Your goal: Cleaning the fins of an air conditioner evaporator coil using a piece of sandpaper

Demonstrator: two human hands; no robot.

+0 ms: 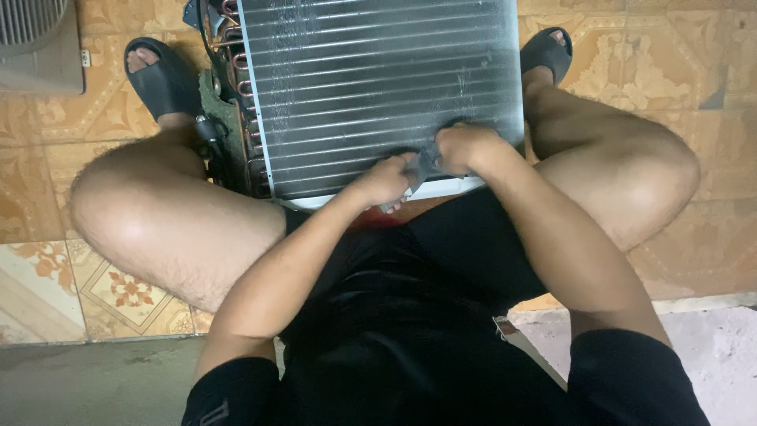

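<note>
Silvery finned metal coil panel (378,87) is propped between knees at 12 o'clock for steadiness | small grey tool (422,170) is clamped by left hand (386,180) and right hand (465,148) against fins.

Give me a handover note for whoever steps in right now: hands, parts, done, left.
Left hand: closed on a small grey tool at the lower edge of the finned coil.
Right hand: closed on the same tool, pressed against the fins.
Coil: lies tilted between the knees on the tiled floor, copper tube bends on its left end.
Done: cannot tell from this view.
Left: fins show dull smudged patches higher up; tool is only at the bottom rows.
</note>
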